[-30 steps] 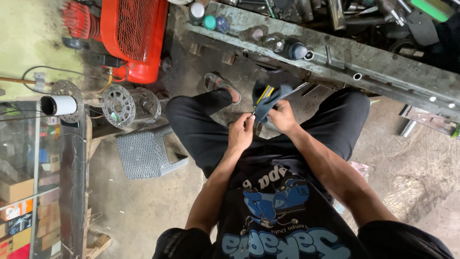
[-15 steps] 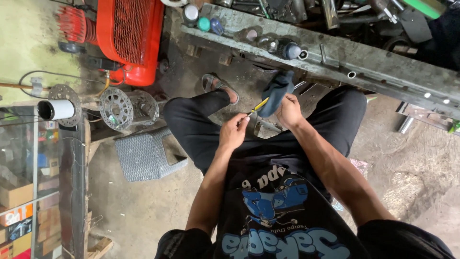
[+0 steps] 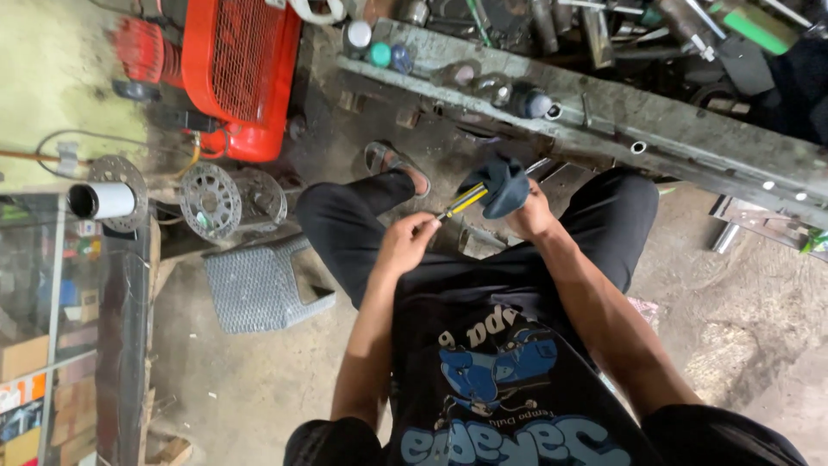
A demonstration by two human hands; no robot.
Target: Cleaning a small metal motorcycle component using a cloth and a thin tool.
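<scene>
Hands together: left hand (image 3: pixel 405 242) on yellow-handled screwdriver (image 3: pixel 461 203), right hand (image 3: pixel 530 216) gripping dark cloth (image 3: pixel 500 185).

Soft dark cloth (image 3: pixel 504 185) wraps a glossy yellow-and-black plastic screwdriver handle (image 3: pixel 463 202); the steel bench rail (image 3: pixel 604 112) looks rough, grimy, matt.

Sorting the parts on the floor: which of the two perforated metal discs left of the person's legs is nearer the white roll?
The darker brake disc directly behind the white roll, at the glass cabinet's edge. The shinier disc lies further right, toward the grey plastic stool.
</scene>
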